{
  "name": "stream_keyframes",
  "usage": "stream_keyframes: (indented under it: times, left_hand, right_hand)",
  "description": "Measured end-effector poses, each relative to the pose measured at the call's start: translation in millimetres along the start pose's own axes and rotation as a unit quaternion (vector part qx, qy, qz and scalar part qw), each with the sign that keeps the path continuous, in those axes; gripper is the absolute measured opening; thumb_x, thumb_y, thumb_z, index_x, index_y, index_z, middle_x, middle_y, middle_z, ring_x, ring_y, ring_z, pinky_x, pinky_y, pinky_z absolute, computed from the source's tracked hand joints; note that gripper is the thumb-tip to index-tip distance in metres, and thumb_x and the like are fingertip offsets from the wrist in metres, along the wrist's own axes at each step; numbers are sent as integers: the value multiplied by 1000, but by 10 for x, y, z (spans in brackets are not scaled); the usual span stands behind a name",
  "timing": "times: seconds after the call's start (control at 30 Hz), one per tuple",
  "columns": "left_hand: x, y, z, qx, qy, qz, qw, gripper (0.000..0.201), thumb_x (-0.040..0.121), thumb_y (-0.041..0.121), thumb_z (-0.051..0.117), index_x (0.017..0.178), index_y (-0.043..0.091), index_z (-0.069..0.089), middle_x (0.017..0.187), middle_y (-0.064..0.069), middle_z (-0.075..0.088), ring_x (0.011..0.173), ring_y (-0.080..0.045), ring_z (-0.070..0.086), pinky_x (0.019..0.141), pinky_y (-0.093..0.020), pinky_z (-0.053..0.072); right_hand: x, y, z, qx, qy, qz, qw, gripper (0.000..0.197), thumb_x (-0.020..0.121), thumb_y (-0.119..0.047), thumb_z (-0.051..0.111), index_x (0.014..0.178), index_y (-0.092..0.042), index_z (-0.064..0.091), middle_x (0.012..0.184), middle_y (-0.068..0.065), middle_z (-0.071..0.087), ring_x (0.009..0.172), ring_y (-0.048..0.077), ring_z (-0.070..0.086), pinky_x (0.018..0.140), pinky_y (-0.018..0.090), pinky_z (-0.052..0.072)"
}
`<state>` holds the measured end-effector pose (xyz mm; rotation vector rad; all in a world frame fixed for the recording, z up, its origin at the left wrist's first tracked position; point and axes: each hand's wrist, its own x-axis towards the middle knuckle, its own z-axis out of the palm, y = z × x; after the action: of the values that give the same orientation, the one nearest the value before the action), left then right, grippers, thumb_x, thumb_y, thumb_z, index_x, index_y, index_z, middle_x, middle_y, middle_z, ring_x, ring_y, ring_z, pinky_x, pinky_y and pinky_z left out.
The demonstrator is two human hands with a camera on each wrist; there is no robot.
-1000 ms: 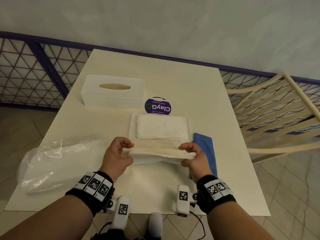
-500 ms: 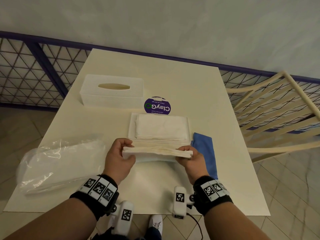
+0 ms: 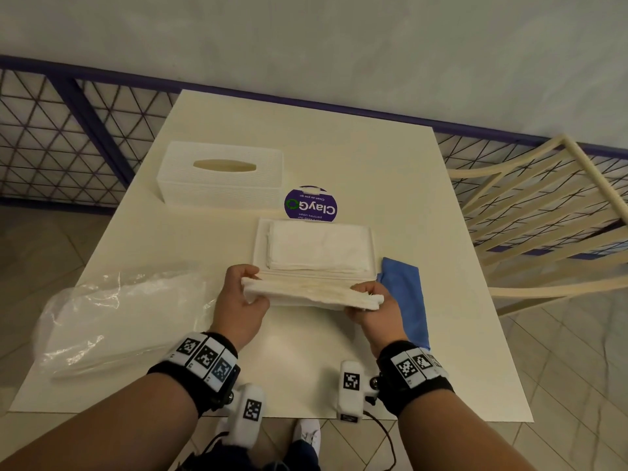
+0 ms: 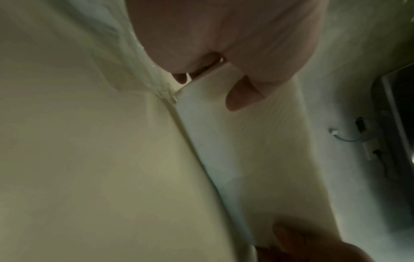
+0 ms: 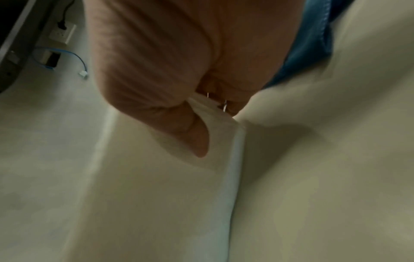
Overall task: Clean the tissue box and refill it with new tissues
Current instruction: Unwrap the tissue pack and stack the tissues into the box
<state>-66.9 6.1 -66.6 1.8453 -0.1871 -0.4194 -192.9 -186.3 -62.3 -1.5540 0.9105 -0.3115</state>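
Observation:
A thick stack of white tissues point(image 3: 311, 294) is held level just above the table, in front of the open box base. My left hand point(image 3: 243, 294) grips its left end, thumb under and fingers over. My right hand point(image 3: 372, 305) grips the right end the same way. In the wrist views the tissue stack point(image 4: 235, 150) point(image 5: 170, 195) runs away from each palm. The white box base point(image 3: 258, 246) holds another tissue pile point(image 3: 319, 244). The white tissue box cover point(image 3: 221, 176) with its oval slot stands at the back left.
A round purple ClayGo sticker point(image 3: 311, 205) lies behind the base. A blue cloth point(image 3: 406, 297) lies right of my right hand. Crumpled clear plastic wrap point(image 3: 112, 317) covers the table's left front. A cream slatted chair point(image 3: 550, 226) stands at the right, and a purple lattice fence runs behind.
Both hands have carried the tissue stack slightly forward toward the box base, and its right end now sits a little lower than its left.

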Motion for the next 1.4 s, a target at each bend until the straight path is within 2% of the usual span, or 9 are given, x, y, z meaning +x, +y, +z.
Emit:
stream_keyframes:
  times: [0.2, 0.37, 0.47, 0.57, 0.67, 0.8, 0.93, 1.2, 1.4]
  left_hand:
    - [32, -89, -2, 9, 3, -19, 1000, 55, 75, -14, 58, 113, 23, 41, 101, 2, 53, 86, -11, 55, 78, -36, 47]
    - [90, 48, -10, 47, -29, -6, 998, 30, 84, 11, 65, 107, 19, 50, 94, 3, 62, 87, -18, 58, 78, -27, 41]
    - [103, 74, -42, 35, -44, 25, 998, 46, 77, -2, 66, 107, 24, 44, 91, 9, 56, 80, -7, 55, 66, -16, 43]
    - [118, -30, -43, 33, -56, 37, 997, 67, 68, -13, 67, 113, 26, 37, 93, 2, 55, 88, -16, 57, 68, -6, 43]
    - [104, -74, -17, 8, -77, 39, 996, 73, 62, -8, 68, 112, 36, 38, 96, 0, 55, 100, -23, 61, 81, -19, 47]
    - [39, -34, 38, -20, -97, 52, 994, 68, 54, 12, 64, 107, 49, 44, 101, 2, 55, 94, -7, 56, 82, -20, 47]
    - [60, 26, 30, -43, -82, 15, 996, 55, 57, 9, 61, 103, 34, 50, 94, 3, 58, 81, -13, 57, 69, -15, 48]
    - [178, 315, 28, -80, -92, 9, 993, 31, 75, 4, 66, 92, 28, 58, 93, -3, 70, 85, -17, 65, 81, -29, 50]
    - [209, 84, 28, -25, -115, -45, 992, 41, 63, 5, 59, 97, 28, 55, 95, -4, 66, 92, -25, 62, 75, -27, 48]
  right_hand:
    - [0, 48, -6, -22, -1, 9, 1000, 25, 67, -9, 62, 87, -23, 64, 89, -3, 63, 81, 14, 56, 81, 30, 48]
    - [74, 17, -5, -51, 9, -1, 999, 21, 81, -5, 68, 99, -14, 63, 88, 3, 69, 84, 17, 63, 81, 35, 52]
    - [70, -38, -44, -28, 11, -14, 999, 23, 80, -1, 68, 91, -20, 60, 84, -4, 64, 80, 14, 60, 77, 29, 49]
    - [51, -13, -65, -34, 3, -15, 999, 23, 76, -3, 63, 88, -22, 60, 88, -5, 65, 83, 12, 59, 80, 27, 48]
    - [51, 0, -4, -8, 4, -9, 1000, 31, 80, 1, 62, 101, -21, 61, 98, 1, 69, 91, 14, 63, 87, 31, 52]
    - [67, -37, 36, -9, -10, -16, 1000, 34, 77, 8, 65, 86, -25, 64, 85, -4, 69, 78, 11, 63, 77, 27, 52]
    - [73, -41, -138, 62, 15, 3, 998, 27, 77, 15, 63, 83, -12, 64, 80, 2, 66, 75, 16, 59, 65, 17, 52]
    - [89, -252, -313, 74, 8, -55, 996, 28, 76, 15, 66, 81, -12, 59, 75, 3, 61, 57, -3, 56, 57, 11, 47]
    - [114, -62, -231, 10, -25, 28, 999, 39, 76, 16, 64, 88, -21, 60, 86, 1, 65, 84, 19, 59, 68, 22, 49]
